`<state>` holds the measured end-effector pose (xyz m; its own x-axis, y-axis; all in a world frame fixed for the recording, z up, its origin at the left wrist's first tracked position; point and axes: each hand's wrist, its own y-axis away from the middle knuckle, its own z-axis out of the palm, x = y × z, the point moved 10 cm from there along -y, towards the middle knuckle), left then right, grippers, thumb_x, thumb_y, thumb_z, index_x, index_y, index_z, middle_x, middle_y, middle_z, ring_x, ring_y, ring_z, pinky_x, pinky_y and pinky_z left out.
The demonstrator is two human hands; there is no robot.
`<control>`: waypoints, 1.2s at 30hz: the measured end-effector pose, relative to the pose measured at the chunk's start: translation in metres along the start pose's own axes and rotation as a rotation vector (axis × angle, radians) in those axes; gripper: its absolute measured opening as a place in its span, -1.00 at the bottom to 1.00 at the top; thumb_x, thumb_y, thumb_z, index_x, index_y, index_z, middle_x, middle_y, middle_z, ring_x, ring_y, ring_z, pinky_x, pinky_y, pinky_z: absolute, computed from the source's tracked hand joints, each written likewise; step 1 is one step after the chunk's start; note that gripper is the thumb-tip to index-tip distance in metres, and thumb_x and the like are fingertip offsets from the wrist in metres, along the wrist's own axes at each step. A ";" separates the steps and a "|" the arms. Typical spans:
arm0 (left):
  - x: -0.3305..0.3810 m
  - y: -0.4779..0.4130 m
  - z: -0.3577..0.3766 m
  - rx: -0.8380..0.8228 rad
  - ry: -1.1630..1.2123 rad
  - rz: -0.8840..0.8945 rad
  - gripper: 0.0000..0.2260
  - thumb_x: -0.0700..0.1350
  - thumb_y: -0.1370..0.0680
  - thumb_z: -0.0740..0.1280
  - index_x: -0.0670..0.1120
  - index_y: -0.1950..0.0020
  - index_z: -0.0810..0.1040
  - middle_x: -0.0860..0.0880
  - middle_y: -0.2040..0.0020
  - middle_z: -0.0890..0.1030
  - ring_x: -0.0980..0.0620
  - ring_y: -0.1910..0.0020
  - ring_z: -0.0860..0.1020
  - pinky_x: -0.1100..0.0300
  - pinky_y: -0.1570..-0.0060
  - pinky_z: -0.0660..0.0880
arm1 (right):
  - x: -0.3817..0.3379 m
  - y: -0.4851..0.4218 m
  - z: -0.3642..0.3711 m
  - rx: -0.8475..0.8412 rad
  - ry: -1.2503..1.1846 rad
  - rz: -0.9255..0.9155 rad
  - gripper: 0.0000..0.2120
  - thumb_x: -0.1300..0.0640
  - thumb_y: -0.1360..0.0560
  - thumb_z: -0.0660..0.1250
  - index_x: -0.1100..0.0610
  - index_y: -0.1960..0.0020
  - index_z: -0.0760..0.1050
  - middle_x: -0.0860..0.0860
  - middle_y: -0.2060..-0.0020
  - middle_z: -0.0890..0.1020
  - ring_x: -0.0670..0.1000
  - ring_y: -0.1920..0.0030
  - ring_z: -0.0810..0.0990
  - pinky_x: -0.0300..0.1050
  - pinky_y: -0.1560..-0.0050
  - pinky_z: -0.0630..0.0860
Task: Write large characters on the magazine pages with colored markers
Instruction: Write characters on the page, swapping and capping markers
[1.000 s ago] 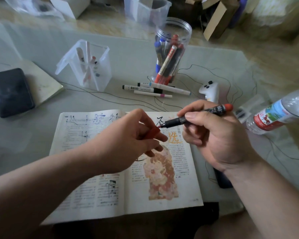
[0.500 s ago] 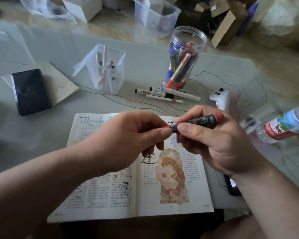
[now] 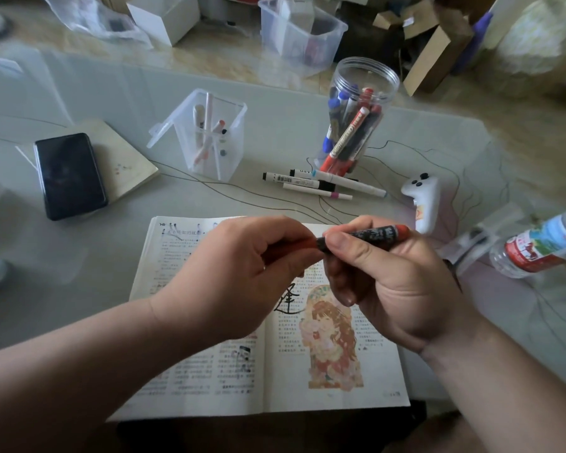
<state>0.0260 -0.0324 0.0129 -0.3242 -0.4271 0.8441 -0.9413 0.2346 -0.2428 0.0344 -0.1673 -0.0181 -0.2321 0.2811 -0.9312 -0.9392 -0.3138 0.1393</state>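
An open magazine (image 3: 324,380) lies flat at the table's near edge, with printed text, a colour drawing of a girl and a large black hand-written character on its right page. Above it my right hand (image 3: 389,286) grips a black marker with a red end (image 3: 378,233), held level. My left hand (image 3: 242,273) pinches the marker's red cap (image 3: 304,245), which sits against the marker's tip end. Most of the cap is hidden by my fingers.
A round clear jar of markers (image 3: 356,122) and a square clear holder with pens (image 3: 209,135) stand behind the magazine. Three loose markers (image 3: 321,184) lie between them. A black phone (image 3: 69,174) rests on a notebook at left; a white controller (image 3: 422,197) and a water bottle (image 3: 543,246) at right.
My hands have come together: the red cap in my left hand has gone from apart from the bare tip to over the tip end. The view has shifted so everything sits lower.
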 end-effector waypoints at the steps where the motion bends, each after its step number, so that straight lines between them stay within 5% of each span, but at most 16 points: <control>1: -0.001 -0.001 0.001 -0.004 -0.009 -0.016 -0.96 -0.03 -0.53 0.43 0.05 0.09 0.66 0.17 0.28 0.63 0.14 0.32 0.59 0.23 0.29 0.52 | 0.000 -0.001 -0.002 0.010 0.009 0.007 -0.94 0.19 -0.35 0.50 0.18 0.21 0.67 0.18 0.42 0.56 0.06 0.48 0.48 -0.19 0.50 0.40; 9: -0.019 -0.011 0.010 -0.163 -0.163 -0.231 -0.74 0.27 -0.52 0.23 0.15 0.07 0.60 0.17 0.20 0.64 0.21 0.22 0.56 0.30 0.18 0.49 | -0.011 -0.008 -0.022 0.116 0.281 -0.038 -0.97 0.21 -0.40 0.47 0.15 0.20 0.64 0.10 0.43 0.54 0.05 0.43 0.43 -0.18 0.45 0.35; 14: -0.026 -0.018 -0.008 0.005 -0.225 -0.286 -0.82 0.07 -0.57 0.34 0.03 0.17 0.60 0.09 0.31 0.61 0.12 0.30 0.54 0.17 0.25 0.48 | -0.039 0.003 -0.026 0.196 0.674 -0.146 -0.94 0.30 -0.50 0.46 0.24 0.14 0.61 -0.16 0.52 0.59 -0.20 0.46 0.54 -0.36 0.33 0.41; 21: 0.061 -0.032 0.025 0.002 -0.246 -0.116 -0.69 0.02 -0.56 0.41 -0.06 0.35 0.51 0.06 0.49 0.49 0.12 0.52 0.39 0.30 0.47 0.33 | -0.127 0.075 -0.058 0.453 0.893 -0.266 -0.87 0.05 -0.50 0.47 0.10 0.15 0.65 -0.03 0.30 0.70 -0.07 0.24 0.67 -0.14 0.13 0.60; 23: 0.105 -0.038 0.054 -0.039 -0.233 -0.026 -0.68 0.03 -0.56 0.41 -0.06 0.36 0.51 0.05 0.52 0.46 0.14 0.53 0.39 0.33 0.49 0.34 | -0.156 0.118 -0.079 0.566 0.923 -0.319 -0.86 0.04 -0.49 0.47 0.08 0.17 0.65 -0.06 0.31 0.70 -0.09 0.25 0.67 -0.08 0.15 0.60; 28: 0.228 -0.025 0.185 -0.266 -0.172 0.229 -0.65 0.07 -0.57 0.36 -0.11 0.32 0.50 0.01 0.46 0.51 0.11 0.40 0.49 0.24 0.45 0.36 | -0.192 0.285 -0.159 0.915 1.031 -0.261 -0.88 0.06 -0.48 0.49 0.09 0.19 0.67 -0.22 0.41 0.63 -0.22 0.38 0.57 -0.38 0.40 0.35; 31: 0.291 0.023 0.286 -0.472 -0.119 0.346 -0.66 0.11 -0.56 0.37 -0.08 0.31 0.50 0.02 0.44 0.50 0.11 0.41 0.47 0.26 0.44 0.33 | -0.181 0.409 -0.208 1.179 1.094 -0.088 -0.80 -0.03 -0.46 0.48 0.10 0.18 0.66 -0.09 0.41 0.64 -0.15 0.40 0.58 -0.17 0.40 0.42; 36: 0.354 0.140 0.420 -0.820 -0.090 0.460 -0.66 0.13 -0.57 0.35 -0.07 0.27 0.51 0.00 0.37 0.56 0.08 0.34 0.53 0.20 0.36 0.40 | -0.127 0.582 -0.239 1.513 1.081 0.206 -0.73 -0.09 -0.44 0.46 0.13 0.20 0.64 0.02 0.39 0.63 -0.04 0.39 0.56 -0.11 0.38 0.42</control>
<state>-0.2606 -0.5173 0.0770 -0.6854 -0.1981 0.7007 -0.3704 0.9233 -0.1012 -0.4224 -0.6030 0.1010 -0.6850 -0.4638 -0.5619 -0.4613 0.8730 -0.1583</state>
